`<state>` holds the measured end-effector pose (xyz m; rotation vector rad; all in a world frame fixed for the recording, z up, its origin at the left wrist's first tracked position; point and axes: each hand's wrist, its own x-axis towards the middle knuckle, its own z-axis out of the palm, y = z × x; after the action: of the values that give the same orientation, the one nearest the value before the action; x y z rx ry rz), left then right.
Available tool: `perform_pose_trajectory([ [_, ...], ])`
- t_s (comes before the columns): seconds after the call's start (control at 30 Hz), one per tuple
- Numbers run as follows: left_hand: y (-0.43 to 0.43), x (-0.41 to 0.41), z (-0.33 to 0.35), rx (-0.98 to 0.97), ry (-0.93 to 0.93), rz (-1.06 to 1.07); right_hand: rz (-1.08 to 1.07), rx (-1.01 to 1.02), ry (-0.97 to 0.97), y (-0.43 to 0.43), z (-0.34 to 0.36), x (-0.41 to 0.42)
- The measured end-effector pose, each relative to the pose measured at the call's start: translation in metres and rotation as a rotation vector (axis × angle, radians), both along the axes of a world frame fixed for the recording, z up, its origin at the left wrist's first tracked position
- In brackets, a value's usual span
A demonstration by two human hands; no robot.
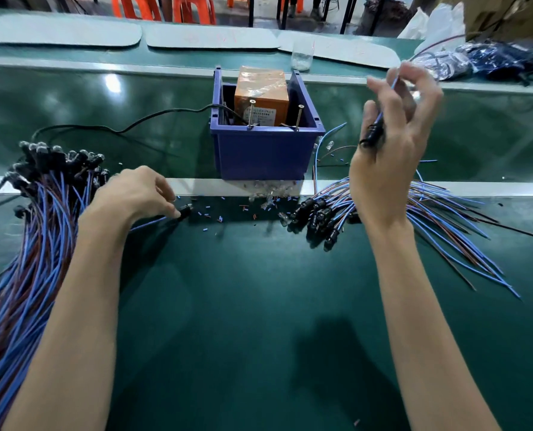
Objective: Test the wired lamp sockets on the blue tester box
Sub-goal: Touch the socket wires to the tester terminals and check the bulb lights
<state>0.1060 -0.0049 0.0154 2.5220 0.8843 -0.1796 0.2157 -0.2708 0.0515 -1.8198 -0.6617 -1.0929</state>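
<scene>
- At your far left lies the big bundle (50,169) of wired lamp sockets. Its black heads carry bulbs, and its blue and brown leads trail toward you across the bench (259,306). I cannot tell whether this pile is tested or waiting.
- Your left hand (134,194) is down on the bench just right of that bundle. Its fingers are curled, and the tips pinch a single bench socket (184,211) whose blue lead runs back under your wrist.
- The blue tester box (265,147) sits at centre beyond the pale rail, apart from both hands. An orange unit (260,98) stands inside it, and two screws (252,115) lean on its front rim; these are likely the test contacts.
- Loose clear bulbs (268,194) lie at the foot of the box.
- To the right of them a smaller pile (318,219) of sockets fans out, with the heads toward the centre.
- Your right hand (389,144) is raised above that pile, beside the box. It grips a raised socket (372,135) between thumb and curled fingers, and the blue lead runs up past your blurred fingertips.
- Neither socket touches the box, so I judge you are between tests, with one piece coming and one going.
- The next move calls for bringing one socket's bare lead ends onto the two screws, one lead per screw, and holding steady enough to watch for the bulb lighting.
</scene>
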Motion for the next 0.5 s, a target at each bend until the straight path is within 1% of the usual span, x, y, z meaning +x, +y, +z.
perform_pose_trajectory([
  [0.1,-0.005,0.001,0.000,0.028,0.035,-0.024,0.006,-0.117,0.080,-0.002,-0.007,0.004],
  [0.17,-0.009,0.003,-0.001,0.046,0.050,-0.045,-0.010,-0.262,0.198,-0.006,-0.015,0.009],
  [0.23,-0.013,0.004,-0.002,0.076,0.058,-0.052,-0.004,-0.521,0.439,-0.013,-0.026,0.016],
  [0.3,-0.016,0.005,-0.003,0.103,0.058,-0.060,0.012,-0.843,0.756,-0.018,-0.040,0.021],
  [0.33,-0.018,0.006,-0.003,0.111,0.054,-0.065,0.019,-0.965,0.881,-0.018,-0.046,0.021],
  [0.37,-0.020,0.007,-0.003,0.116,0.050,-0.071,0.021,-1.038,0.952,-0.017,-0.050,0.021],
  [0.43,-0.024,0.009,-0.003,0.115,0.047,-0.096,-0.001,-1.078,0.982,-0.014,-0.053,0.022],
  [0.5,-0.030,0.011,-0.001,0.112,0.029,-0.126,-0.026,-1.106,0.956,-0.012,-0.053,0.025],
])
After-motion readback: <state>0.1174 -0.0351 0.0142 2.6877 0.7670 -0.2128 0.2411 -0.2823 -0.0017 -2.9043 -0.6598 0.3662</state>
